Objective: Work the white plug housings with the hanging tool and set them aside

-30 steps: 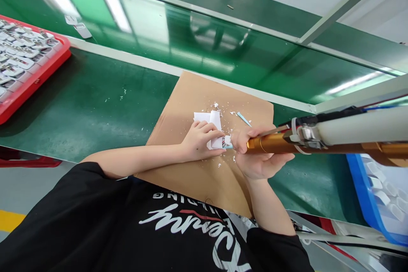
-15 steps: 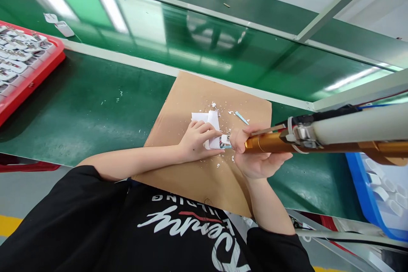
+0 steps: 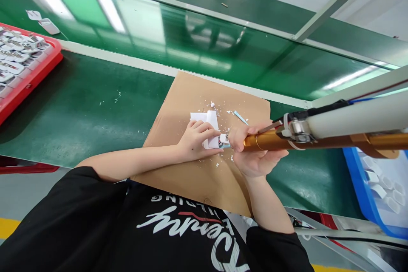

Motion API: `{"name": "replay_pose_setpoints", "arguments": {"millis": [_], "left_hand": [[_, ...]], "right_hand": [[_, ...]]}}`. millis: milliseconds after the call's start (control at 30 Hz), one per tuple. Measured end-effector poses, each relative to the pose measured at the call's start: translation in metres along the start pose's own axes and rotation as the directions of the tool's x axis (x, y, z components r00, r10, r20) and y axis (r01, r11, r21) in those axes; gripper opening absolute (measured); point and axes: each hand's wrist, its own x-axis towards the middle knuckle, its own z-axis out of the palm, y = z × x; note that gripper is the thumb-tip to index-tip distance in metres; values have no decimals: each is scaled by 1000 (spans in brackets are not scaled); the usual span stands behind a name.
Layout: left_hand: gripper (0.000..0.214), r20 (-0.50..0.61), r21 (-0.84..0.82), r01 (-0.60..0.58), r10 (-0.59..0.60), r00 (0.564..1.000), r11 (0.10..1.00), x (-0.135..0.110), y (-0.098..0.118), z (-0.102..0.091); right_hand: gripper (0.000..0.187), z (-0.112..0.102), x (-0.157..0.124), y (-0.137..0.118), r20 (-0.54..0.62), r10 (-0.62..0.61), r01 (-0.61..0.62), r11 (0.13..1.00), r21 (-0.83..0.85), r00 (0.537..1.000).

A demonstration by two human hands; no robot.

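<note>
My left hand point(image 3: 196, 140) is closed around a white rectangular plastic housing point(image 3: 212, 125), fingers on top and thumb below. At the housing's right-hand opening, a small white piece point(image 3: 224, 138) and some light-blue and dark bits show. My right hand point(image 3: 250, 163) is wrapped round the front end of a gold lever-type tool point(image 3: 267, 141), its tip hidden by my fingers close to the opening. Whether the tip touches anything inside cannot be seen. Another flat white piece point(image 3: 198, 116) lies just behind my left fingers.
Under both hands is a cardboard sheet point(image 3: 172, 119) with white shavings and a light-blue strip point(image 3: 240, 117). A red tray point(image 3: 32, 85) of white parts stands left, a blue bin point(image 3: 353, 178) of white tubes right. A thick white hose point(image 3: 357, 119) runs right from the tool.
The whole view has shifted slightly left. The tool's rear end sits a little lower, while both hands keep nearly the same hold and position at the housing.
</note>
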Motion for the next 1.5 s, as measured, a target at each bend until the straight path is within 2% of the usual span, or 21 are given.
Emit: {"name": "replay_pose_setpoints", "arguments": {"millis": [400,733,1000,1100,1200,1333,1500], "left_hand": [[33,18,5,14,-14,1000,1000,0,-1,0],[37,116,11,90,-90,989,996,1,0,-2],[35,82,-4,66,-65,995,998,2,1,-2],[31,86,6,63,-63,994,998,1,0,-1],[29,102,25,85,-87,991,996,1,0,0],[27,113,31,126,-129,985,992,0,3,-1],[26,131,1,186,-184,974,983,3,-1,-6]], "right_hand": [[52,-4,-6,3,-84,79,-82,996,-37,993],[49,-2,-4,1,-164,97,-113,989,-91,982],[47,-1,-4,2,-123,72,-78,996,-41,990],[49,-1,-4,2,-164,91,-101,993,-55,982],[47,0,-4,1,-229,91,-114,989,-91,969],[44,-1,-2,1,-191,46,-63,995,-80,980],[45,-6,0,4,-238,33,-52,996,-77,971]]}}
